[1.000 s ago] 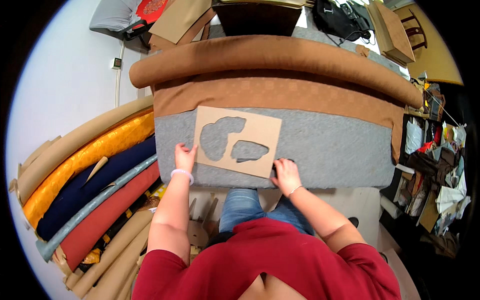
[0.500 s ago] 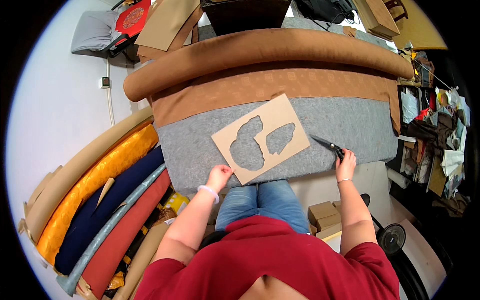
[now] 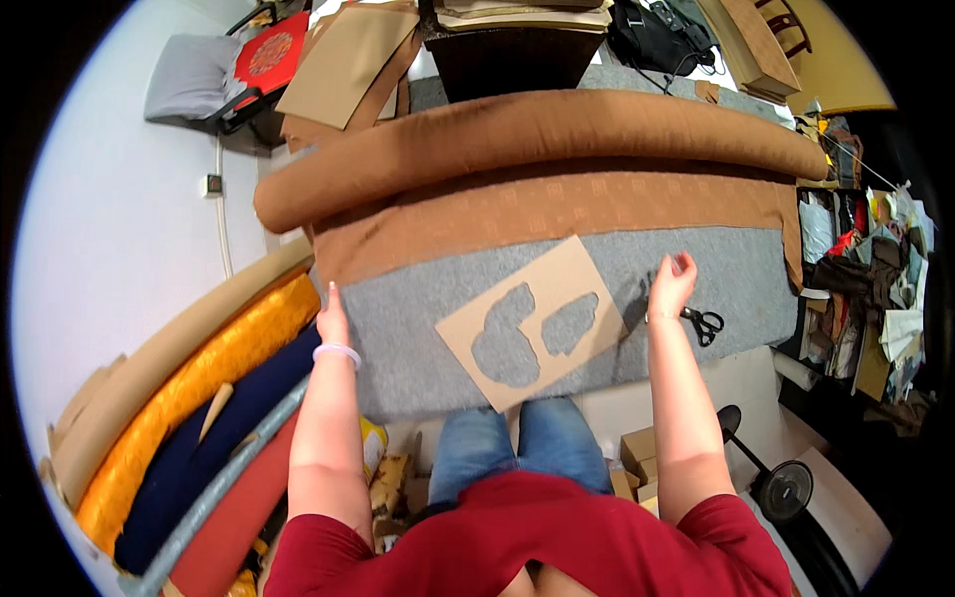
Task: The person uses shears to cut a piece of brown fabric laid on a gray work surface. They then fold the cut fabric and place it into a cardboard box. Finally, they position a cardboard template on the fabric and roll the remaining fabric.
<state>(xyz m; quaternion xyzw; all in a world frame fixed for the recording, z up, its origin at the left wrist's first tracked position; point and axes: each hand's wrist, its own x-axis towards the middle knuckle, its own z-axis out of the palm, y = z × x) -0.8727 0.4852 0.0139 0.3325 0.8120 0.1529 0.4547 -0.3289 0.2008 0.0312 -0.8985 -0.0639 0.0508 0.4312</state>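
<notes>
My left hand [image 3: 332, 316] is at the left edge of the grey felt-covered table [image 3: 398, 328], just below the corner of a brown patterned cloth [image 3: 477, 211]. One finger points straight forward; the others are partly hidden. Over the right part of the felt, my right hand [image 3: 673, 287] is raised, fingers loosely bent and apart, holding nothing. Black-handled scissors [image 3: 706, 325] lie beside its wrist, their blades partly hidden by the arm. Between my hands, a tan cardboard sheet [image 3: 529, 308] with two irregular cut-out holes rests at a slant, one corner at the near edge.
A thick roll of the brown cloth [image 3: 537, 129] spans the table's far side. Fabric rolls, including a yellow one [image 3: 199, 413], lean on the left. Cardboard sheets [image 3: 348, 65] and a dark box [image 3: 512, 65] stand behind. Crowded shelves [image 3: 860, 259] are on the right.
My right hand has let go of the scissors and moved forward, leaving them on the felt. My left hand has gone from the cardboard's near corner to the table's left edge.
</notes>
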